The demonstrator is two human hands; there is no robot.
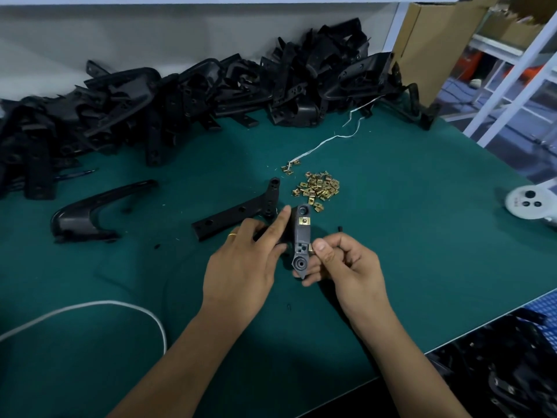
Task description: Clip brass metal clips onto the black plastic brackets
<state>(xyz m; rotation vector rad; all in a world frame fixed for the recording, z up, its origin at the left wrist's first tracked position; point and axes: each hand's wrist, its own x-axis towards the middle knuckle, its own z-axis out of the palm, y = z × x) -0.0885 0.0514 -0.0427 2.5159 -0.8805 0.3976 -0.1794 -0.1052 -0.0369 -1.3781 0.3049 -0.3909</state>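
Fingers of the right hand (pixel 343 267) are curled, thumb and forefinger pinching a brass clip (pixel 311 248) against the right edge of a black bracket (pixel 302 239) — the clip touches the bracket's side, about halfway down its length. The left hand (pixel 244 267) grips the same bracket from the left, its index finger stretched up along the edge, a gold ring (pixel 232 235) on one finger. The bracket is held just above the green mat (pixel 422 236), one fitted clip (pixel 305 220) already sitting near its upper end. Just beyond it lies a loose heap of clips (pixel 319 188) — a flat bracket (pixel 238 211) rests to the left, a curved part (pixel 90 212) farther left. A large bracket pile (pixel 180 95) lines the back of the mat.
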